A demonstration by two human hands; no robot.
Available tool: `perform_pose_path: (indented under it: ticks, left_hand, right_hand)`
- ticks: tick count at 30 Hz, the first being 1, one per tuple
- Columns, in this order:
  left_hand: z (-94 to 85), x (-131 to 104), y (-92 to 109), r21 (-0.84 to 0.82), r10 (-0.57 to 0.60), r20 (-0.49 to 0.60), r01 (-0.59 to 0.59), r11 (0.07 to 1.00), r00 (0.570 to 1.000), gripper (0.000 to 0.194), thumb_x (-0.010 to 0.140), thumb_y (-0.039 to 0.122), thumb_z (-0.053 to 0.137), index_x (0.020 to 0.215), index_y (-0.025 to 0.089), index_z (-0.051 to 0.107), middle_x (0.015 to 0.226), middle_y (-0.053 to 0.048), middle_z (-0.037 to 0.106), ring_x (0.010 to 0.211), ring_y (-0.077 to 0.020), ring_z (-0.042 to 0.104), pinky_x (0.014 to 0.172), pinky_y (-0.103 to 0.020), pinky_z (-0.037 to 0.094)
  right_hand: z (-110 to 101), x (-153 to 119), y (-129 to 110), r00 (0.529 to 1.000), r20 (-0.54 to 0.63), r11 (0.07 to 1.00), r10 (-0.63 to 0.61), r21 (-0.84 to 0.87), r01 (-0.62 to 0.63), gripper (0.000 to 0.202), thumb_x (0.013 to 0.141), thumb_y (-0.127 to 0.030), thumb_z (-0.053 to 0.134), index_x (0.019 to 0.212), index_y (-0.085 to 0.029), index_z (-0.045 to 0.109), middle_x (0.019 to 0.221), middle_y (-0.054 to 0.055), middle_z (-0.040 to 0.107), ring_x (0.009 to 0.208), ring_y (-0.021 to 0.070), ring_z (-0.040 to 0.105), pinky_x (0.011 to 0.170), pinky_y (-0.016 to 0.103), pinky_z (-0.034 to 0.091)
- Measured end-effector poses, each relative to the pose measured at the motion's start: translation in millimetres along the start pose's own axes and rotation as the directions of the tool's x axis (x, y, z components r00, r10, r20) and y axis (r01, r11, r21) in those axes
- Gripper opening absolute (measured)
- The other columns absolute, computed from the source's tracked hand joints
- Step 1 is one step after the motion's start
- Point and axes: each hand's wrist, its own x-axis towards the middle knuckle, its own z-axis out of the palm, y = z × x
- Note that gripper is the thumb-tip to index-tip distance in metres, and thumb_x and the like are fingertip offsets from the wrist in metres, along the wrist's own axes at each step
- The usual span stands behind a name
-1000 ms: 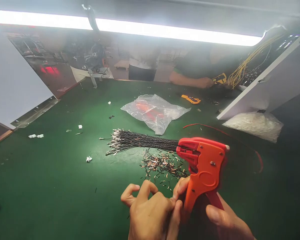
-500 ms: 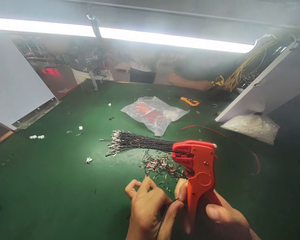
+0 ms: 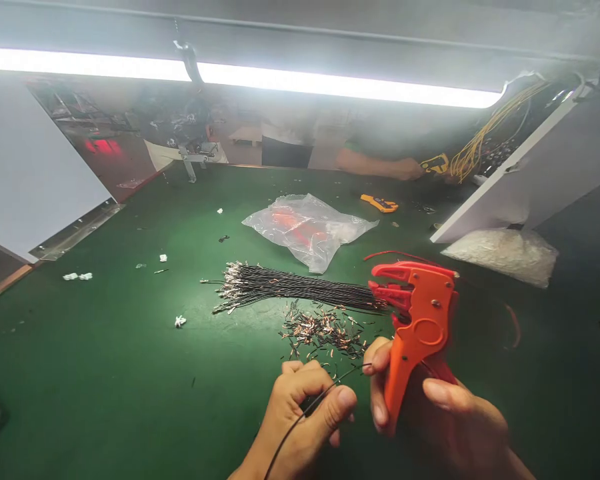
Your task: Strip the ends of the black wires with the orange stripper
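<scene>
My left hand [image 3: 305, 413] is closed, with a black wire [image 3: 300, 419] pinched between thumb and fingers. The wire's tip points up and right, close to the fingertips of my right hand [image 3: 460, 407]. That hand is wrapped round the handles of a red wire stripper [image 3: 423, 327], held upright with its jaws facing left and apart. Behind the tool lies a bundle of black wires [image 3: 300, 283], with metal terminals at their left ends; the stripper's head hides part of its right end. Below the bundle is a pile of wire scraps [image 3: 325, 330], black insulation and copper bits.
A clear plastic bag [image 3: 310, 230] with something red inside lies behind the bundle. Beyond it is a yellow-orange tool [image 3: 379, 203]. A red wire [image 3: 405, 255] and a white bag [image 3: 503, 257] lie on the right. White connectors [image 3: 180, 321] dot the left. A co-worker's arm [image 3: 377, 165] shows across the table.
The wire stripper in my right hand has moved right and slightly up, and its jaws look wider apart. My left hand has drawn its fingers in, and more of the black wire shows.
</scene>
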Motion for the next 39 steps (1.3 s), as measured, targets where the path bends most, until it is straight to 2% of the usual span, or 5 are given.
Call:
perform_pose_path:
  ticks: [5,11,24,32,39]
  left_hand:
    - [10.8,3.0,-0.2,-0.057,-0.154,0.023,0.155,0.986,0.988,0.044,0.093,0.054,0.059,0.063,0.022,0.066,0.05,0.005,0.056,0.05,-0.0123,0.05,0.047,-0.026,0.034]
    - [11.1,14.3,16.8,-0.082,-0.152,-0.066,0.147,0.986,0.986,0.042,0.081,0.061,0.07,0.081,0.02,0.075,0.055,0.004,0.056,0.06,-0.0157,0.055,0.057,-0.027,0.044]
    - [-10.7,12.3,35.8,-0.705,-0.415,-0.096,0.232,0.67,0.905,0.044,0.075,0.062,0.079,0.09,0.021,0.081,0.062,0.001,0.062,0.062,-0.0116,0.053,0.063,-0.023,0.043]
    - [-31.5,15.8,41.0,-0.555,-0.318,-0.439,0.025,0.831,0.84,0.024,0.076,0.045,0.084,0.072,0.022,0.079,0.063,0.0,0.073,0.062,-0.012,0.068,0.067,-0.018,0.054]
    - [-51.6,28.6,52.8,-0.772,-0.433,-0.393,-0.034,0.635,0.811,0.029,0.06,0.042,0.095,0.069,0.018,0.079,0.061,-0.005,0.077,0.052,-0.0165,0.072,0.058,-0.023,0.061]
  right_hand:
    - [-7.6,-1.7,-25.6,0.993,-0.104,0.998,-0.061,0.009,0.062,0.04,0.084,-0.042,0.066,0.114,-0.017,0.076,0.086,0.009,0.076,0.073,0.0233,0.067,0.065,0.034,0.055]
    - [-13.2,-6.4,-40.0,0.952,-0.249,0.96,-0.176,0.17,0.222,0.032,0.086,-0.038,0.064,0.111,-0.024,0.079,0.091,0.009,0.081,0.069,0.0215,0.065,0.062,0.033,0.053]
    - [13.3,-0.2,27.9,0.98,0.171,0.932,0.098,0.331,-0.151,0.049,0.085,-0.04,0.062,0.118,-0.004,0.068,0.074,0.016,0.08,0.059,0.0202,0.075,0.056,0.025,0.058]
    - [11.2,4.4,36.0,0.962,0.239,0.9,0.13,0.379,-0.216,0.046,0.086,-0.031,0.067,0.125,-0.006,0.066,0.102,0.018,0.08,0.07,0.0198,0.078,0.062,0.026,0.061]
    - [6.3,1.7,48.0,0.933,0.323,0.867,0.158,0.406,-0.288,0.049,0.082,-0.023,0.071,0.126,-0.003,0.065,0.097,0.022,0.082,0.076,0.0217,0.08,0.066,0.026,0.061]
